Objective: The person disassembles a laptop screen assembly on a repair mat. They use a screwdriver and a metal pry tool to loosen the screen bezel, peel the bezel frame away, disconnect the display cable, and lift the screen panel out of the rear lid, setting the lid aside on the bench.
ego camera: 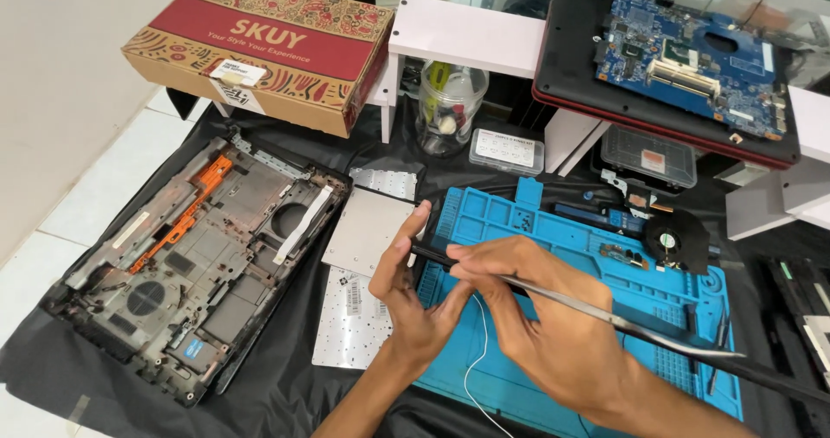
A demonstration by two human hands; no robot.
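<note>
My right hand (545, 326) grips a long thin silver tool (605, 315) that slants from lower right to upper left over a blue work mat (588, 230). My left hand (415, 308) closes thumb and fingers around the tool's black tip, at the mat's left edge. A thin white wire (480, 360) trails across the mat below my hands. Just left of my left hand lie a grey metal plate (367, 230) and a perforated silver keyboard backplate (350, 317).
A stripped laptop bottom case (199, 265) lies at left on black cloth. Behind it stand a red patterned cardboard box (259, 49), a clear jar (450, 105) and a small parts case (507, 151). A blue motherboard (692, 57) rests in a laptop shell on a white shelf (467, 31). A fan (679, 241) sits on the mat.
</note>
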